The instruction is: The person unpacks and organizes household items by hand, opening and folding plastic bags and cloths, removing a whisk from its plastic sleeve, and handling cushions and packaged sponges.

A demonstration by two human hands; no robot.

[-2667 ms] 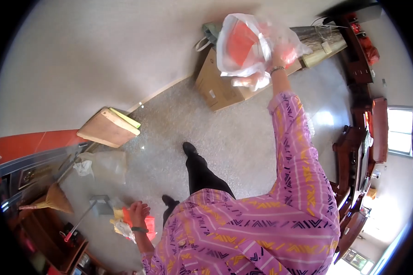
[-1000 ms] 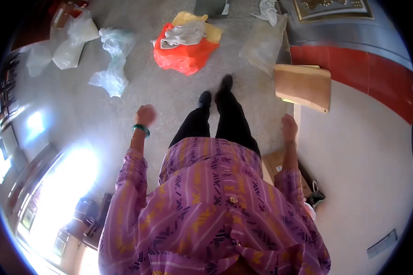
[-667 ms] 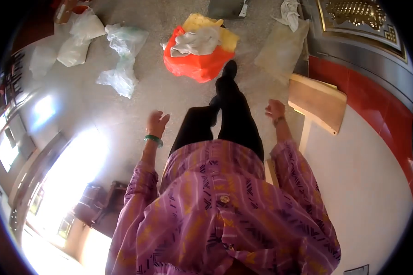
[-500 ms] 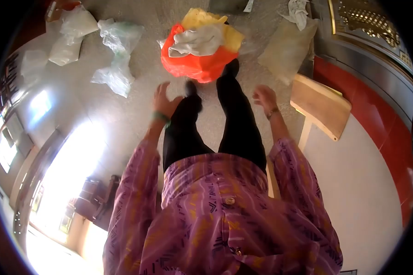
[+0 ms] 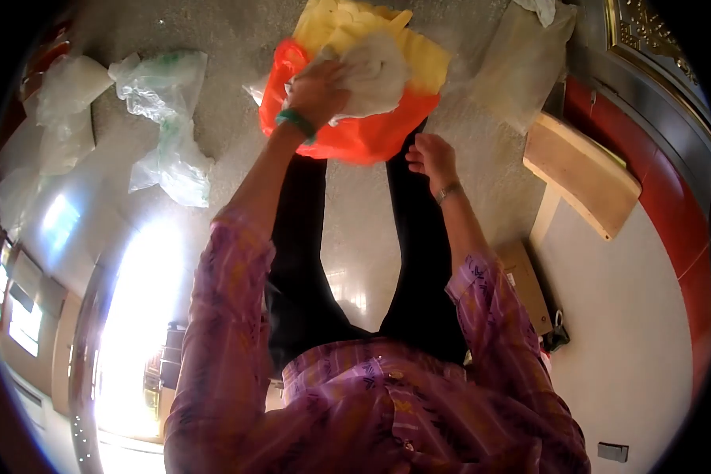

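Observation:
My left hand (image 5: 319, 93), with a green band at the wrist, rests on a crumpled white cloth (image 5: 375, 75). Its fingers stretch over the left side of the cloth; the fingertips are blurred. The cloth lies on a bright red-orange plastic bag (image 5: 363, 136), with a yellow cloth-like piece (image 5: 428, 62) behind it. The bag is on the floor by my feet. To the right of the bag, apart from it, my right hand (image 5: 434, 163) hangs in the air. Its fingers are loosely curled and slightly apart, with nothing visible in them.
Clear plastic bags (image 5: 164, 95) lie on the floor (image 5: 237, 47) at the left. At the right are a translucent sheet (image 5: 521, 67), a wooden board seat (image 5: 581, 174) and a cardboard box (image 5: 523, 284). A red-based wall (image 5: 648, 158) curves along the right edge.
My view has tilted down closer to the bag. My left hand has moved forward from beside my leg onto the white cloth. My right hand has come inward, nearer the bag.

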